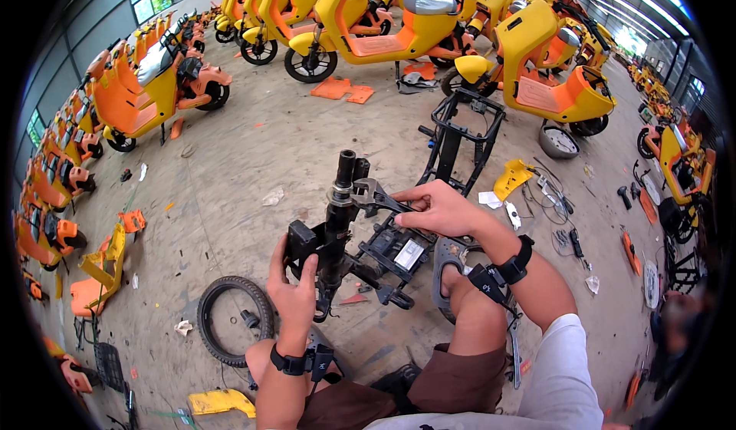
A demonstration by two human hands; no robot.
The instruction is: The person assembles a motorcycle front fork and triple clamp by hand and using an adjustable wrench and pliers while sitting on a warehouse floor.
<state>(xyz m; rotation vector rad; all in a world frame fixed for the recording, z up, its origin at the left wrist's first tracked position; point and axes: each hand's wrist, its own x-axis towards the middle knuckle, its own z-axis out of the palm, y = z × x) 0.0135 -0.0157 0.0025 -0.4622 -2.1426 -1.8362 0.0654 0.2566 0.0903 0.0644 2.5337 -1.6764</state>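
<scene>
Left hand (pixel 294 288) raised from lower edge, fingers wrapped round black scooter frame (pixel 360 250) below steering column (pixel 340 200); right hand (pixel 441 209) reaching across from right, wrist bent, fingers closed on handle of adjustable wrench (pixel 376 194), jaws set at column's upper collar; frame resting on concrete floor (pixel 253 154), tyre (pixel 230 319) just beside left wrist.
</scene>
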